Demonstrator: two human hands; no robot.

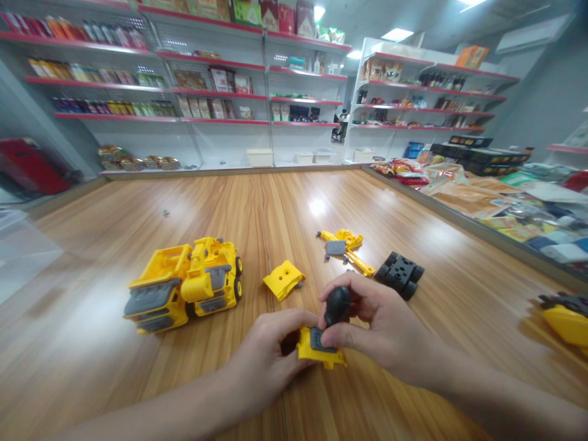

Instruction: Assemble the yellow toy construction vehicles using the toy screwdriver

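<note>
The left hand's (274, 343) fingers grip a yellow toy part (316, 355) by its left side, low over the desk (220, 196); the right hand's (383, 312) clasp a black handle (338, 304) above it. The part looks light, stiff, perhaps slick, best held by its edges.

No legible lettering or numbers

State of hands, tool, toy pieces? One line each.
Left hand: closed around yellow-grey piece
Right hand: gripping black handle
Black handle: above piece, tip hidden
Yellow-grey piece: held
Two toy trucks: standing, side by side
Yellow plate: loose
Yellow boom piece: loose
Black wheeled base: separate
Right-edge piece: partly cropped
</note>
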